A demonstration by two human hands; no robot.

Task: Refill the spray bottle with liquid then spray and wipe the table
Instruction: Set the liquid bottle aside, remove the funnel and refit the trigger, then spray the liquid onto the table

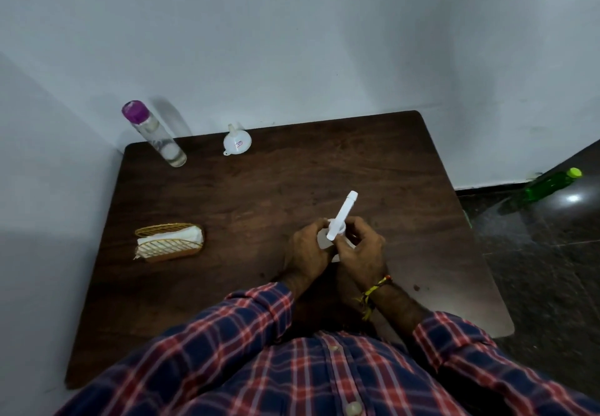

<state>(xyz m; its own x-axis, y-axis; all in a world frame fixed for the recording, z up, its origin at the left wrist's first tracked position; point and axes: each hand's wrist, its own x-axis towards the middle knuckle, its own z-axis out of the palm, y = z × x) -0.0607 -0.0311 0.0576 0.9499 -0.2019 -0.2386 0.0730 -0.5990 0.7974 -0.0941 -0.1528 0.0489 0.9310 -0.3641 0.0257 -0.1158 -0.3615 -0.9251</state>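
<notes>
Both hands meet over the middle of the dark wooden table (246, 195). My left hand (306, 253) grips the body of a small white spray bottle (323, 242), mostly hidden by fingers. My right hand (360, 250) pinches the white spray head (341, 217), whose long nozzle points up and away. A clear bottle with a purple cap (152, 133), holding clear liquid, stands at the far left corner. A white funnel (236, 141) lies upside down near the far edge. White tissues sit in a gold wire holder (168, 242) at the left.
The table stands in a corner, with white walls along its far and left sides. A green bottle with a yellow-green cap (552, 185) lies on the dark tiled floor to the right. My plaid shirt fills the near foreground.
</notes>
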